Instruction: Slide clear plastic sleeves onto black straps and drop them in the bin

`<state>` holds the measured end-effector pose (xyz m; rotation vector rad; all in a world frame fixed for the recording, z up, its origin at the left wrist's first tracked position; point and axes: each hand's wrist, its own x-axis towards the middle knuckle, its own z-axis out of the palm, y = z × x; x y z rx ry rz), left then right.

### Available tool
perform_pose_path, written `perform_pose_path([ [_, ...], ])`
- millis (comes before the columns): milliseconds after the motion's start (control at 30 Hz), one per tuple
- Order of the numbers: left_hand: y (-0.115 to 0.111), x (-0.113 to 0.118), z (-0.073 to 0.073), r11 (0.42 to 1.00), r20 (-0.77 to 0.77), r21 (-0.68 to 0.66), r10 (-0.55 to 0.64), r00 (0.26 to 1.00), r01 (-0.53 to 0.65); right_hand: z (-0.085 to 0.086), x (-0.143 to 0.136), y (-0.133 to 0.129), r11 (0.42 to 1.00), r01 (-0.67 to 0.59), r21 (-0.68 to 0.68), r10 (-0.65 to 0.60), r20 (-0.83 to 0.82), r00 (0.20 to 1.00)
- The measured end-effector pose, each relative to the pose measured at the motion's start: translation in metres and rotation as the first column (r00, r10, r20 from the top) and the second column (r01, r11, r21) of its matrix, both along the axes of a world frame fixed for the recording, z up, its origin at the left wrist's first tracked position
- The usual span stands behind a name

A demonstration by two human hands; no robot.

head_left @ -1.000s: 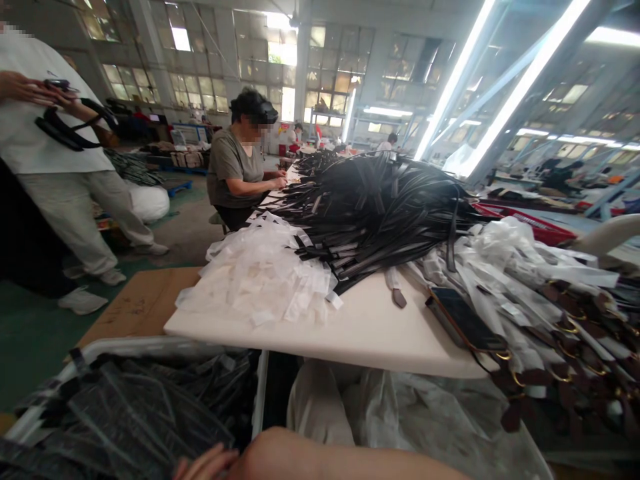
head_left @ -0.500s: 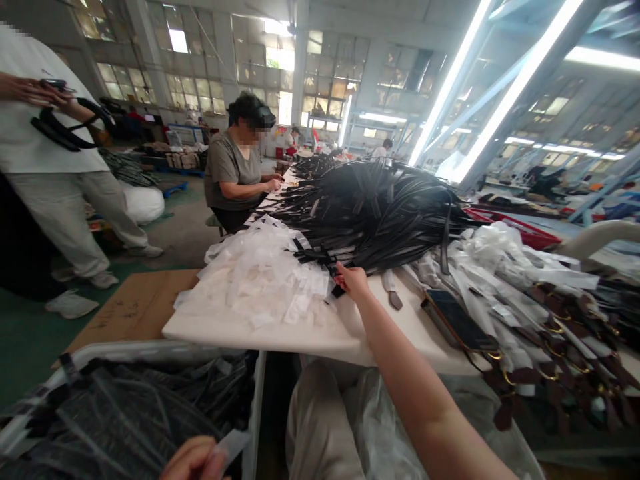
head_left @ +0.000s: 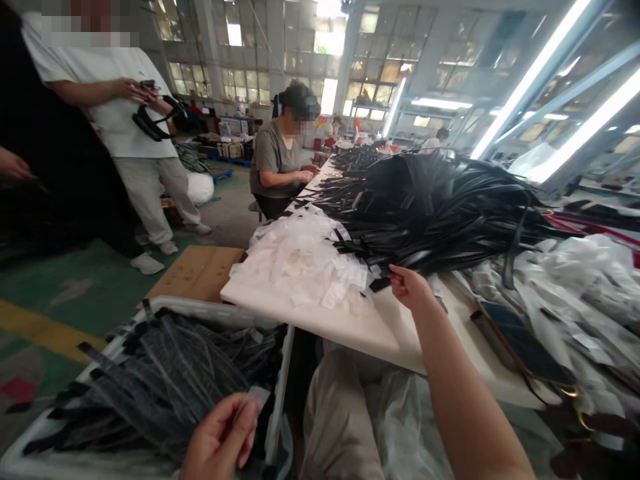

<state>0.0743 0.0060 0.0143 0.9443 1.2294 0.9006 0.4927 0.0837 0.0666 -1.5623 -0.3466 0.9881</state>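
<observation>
My left hand (head_left: 220, 433), low in the view above the bin, is closed with thumb and fingers pinching a small translucent plastic sleeve (head_left: 257, 397). My right hand (head_left: 410, 288) reaches over the table to the near ends of the black straps (head_left: 400, 207), which lie in a large heap. Its fingers are pinched on a black strap end (head_left: 383, 283); the grip is slightly blurred. Left of that hand spreads a pile of white translucent sleeves (head_left: 310, 260). Below, a pale plastic bin (head_left: 287, 373) holds many black straps in clear sleeves (head_left: 190, 367).
A dark phone (head_left: 525, 340) lies on the cream table (head_left: 320, 327), beside white wrapped straps (head_left: 585, 287) at right. A cardboard box (head_left: 200, 270) stands behind the bin. One co-worker (head_left: 277, 153) sits at the table's far left side; another person (head_left: 135, 113) stands at left.
The view has swung left and down, so more of the bin shows. My left hand has risen further into view with the sleeve. My right hand stays by the strap ends.
</observation>
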Motion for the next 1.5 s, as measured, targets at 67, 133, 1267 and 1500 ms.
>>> perform_pose_path([
  [67, 0.001, -0.001, 0.0, 1.0, 0.0, 0.005, -0.023, 1.0, 0.023, -0.002, -0.025, -0.039, 0.993, -0.088, 0.081, 0.092, -0.037, 0.995],
  [133, 0.001, -0.001, -0.001, 0.999, -0.005, -0.017, -0.047, 0.999, 0.047, -0.016, -0.062, -0.082, 0.966, -0.22, 0.139, 0.233, -0.082, 0.969],
  [1267, -0.013, -0.011, -0.004, 0.971, -0.144, -0.09, -0.234, 0.962, 0.223, -0.045, -0.247, -0.098, 0.701, -0.634, 0.328, 0.682, -0.046, 0.73],
  [1500, -0.013, -0.011, -0.004, 0.965, -0.148, -0.102, -0.255, 0.956, 0.241, -0.051, -0.241, -0.1, 0.659, -0.686, 0.308, 0.724, -0.012, 0.69],
])
